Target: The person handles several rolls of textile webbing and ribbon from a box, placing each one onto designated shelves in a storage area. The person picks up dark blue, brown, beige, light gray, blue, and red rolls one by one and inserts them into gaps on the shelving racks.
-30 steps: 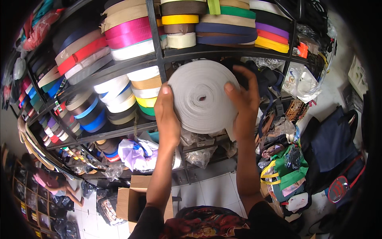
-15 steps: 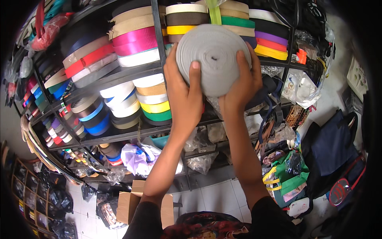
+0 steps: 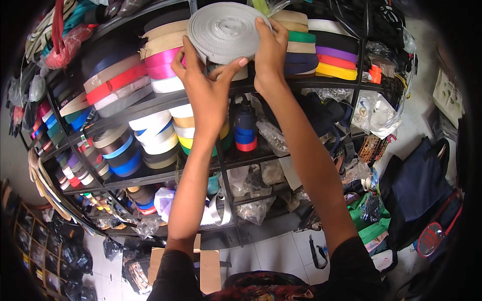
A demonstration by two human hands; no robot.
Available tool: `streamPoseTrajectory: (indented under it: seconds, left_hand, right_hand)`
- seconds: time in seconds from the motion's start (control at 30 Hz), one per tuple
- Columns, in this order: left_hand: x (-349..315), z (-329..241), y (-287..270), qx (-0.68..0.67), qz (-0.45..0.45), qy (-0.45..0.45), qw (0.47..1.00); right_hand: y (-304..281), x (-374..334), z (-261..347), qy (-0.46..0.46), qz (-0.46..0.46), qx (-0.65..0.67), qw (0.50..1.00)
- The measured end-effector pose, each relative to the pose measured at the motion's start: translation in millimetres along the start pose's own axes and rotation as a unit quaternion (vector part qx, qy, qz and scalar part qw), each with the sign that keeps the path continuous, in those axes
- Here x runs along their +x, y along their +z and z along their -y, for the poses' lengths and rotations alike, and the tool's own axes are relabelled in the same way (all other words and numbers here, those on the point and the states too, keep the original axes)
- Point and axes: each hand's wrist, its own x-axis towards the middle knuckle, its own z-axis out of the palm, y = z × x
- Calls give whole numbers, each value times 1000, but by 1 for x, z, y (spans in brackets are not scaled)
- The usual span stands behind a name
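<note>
Up at the top shelf I hold a large coiled roll of grey webbing, tilted so its flat spiral face and near edge both show. My left hand grips its near left edge, fingers at the side and thumb stretched under the near rim. On the right edge sits my right hand, thumb on the top face and fingers around the far side. Stacked webbing rolls stand close on both sides: a magenta roll at left, a yellow roll at right. The roll hides part of the stacks behind it.
Black metal shelving spans the view. Its middle shelf bears white rolls and a small blue and red stack. Plastic bags lie lower. A cardboard box stands on the floor; dark bags hang at right.
Both hands have carried the grey roll up and to the left. It has tipped from facing me to lying flatter, and the small blue and red stack below has come into view.
</note>
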Motion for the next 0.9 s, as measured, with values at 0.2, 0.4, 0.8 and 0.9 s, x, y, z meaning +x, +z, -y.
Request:
streamPoseTrajectory:
  seconds: [0.2, 0.4, 0.8, 0.9]
  left_hand:
    - [35, 9, -8, 126, -22, 52, 990]
    - [54, 23, 8, 181, -40, 48, 981]
    - [105, 42, 32, 200, 12, -9, 980]
    - [119, 54, 32, 214, 34, -31, 976]
  right_hand:
    - [-12, 18, 25, -1, 267, 36, 963]
    - [-21, 50, 7, -31, 297, 36, 954]
    - [-17, 83, 6, -139, 93, -326, 931]
    - [-16, 97, -4, -130, 93, -379, 912]
